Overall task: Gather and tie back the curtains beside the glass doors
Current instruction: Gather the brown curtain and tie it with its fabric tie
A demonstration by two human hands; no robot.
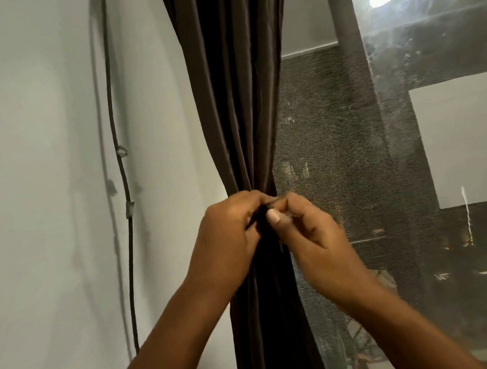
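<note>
Looking at the head view, the only one I have: dark curtain (233,90) is bunched into one column between the white wall (28,186) and the mesh screen (333,138) of the glass door (444,88), pinched to a waist where both hands meet.

Left hand (228,237) has its fingers curled round the waist from the wall side. Right hand (310,234) pinches something thin and dark between thumb and forefinger at the same spot; I read it as the tie-back end, but it blends into the fabric, so I can't confirm.

How I'd run the step:
- left hand is the clamp; hold the pleats tight and level
- right hand does the threading; keep tension on the strand so the waist doesn't slacken
- cinch snug at the narrowest point
- check no folds escape on the screen side

Black cable (120,172) clipped to the wall runs well apart from the hands; no snag risk I can see.
</note>
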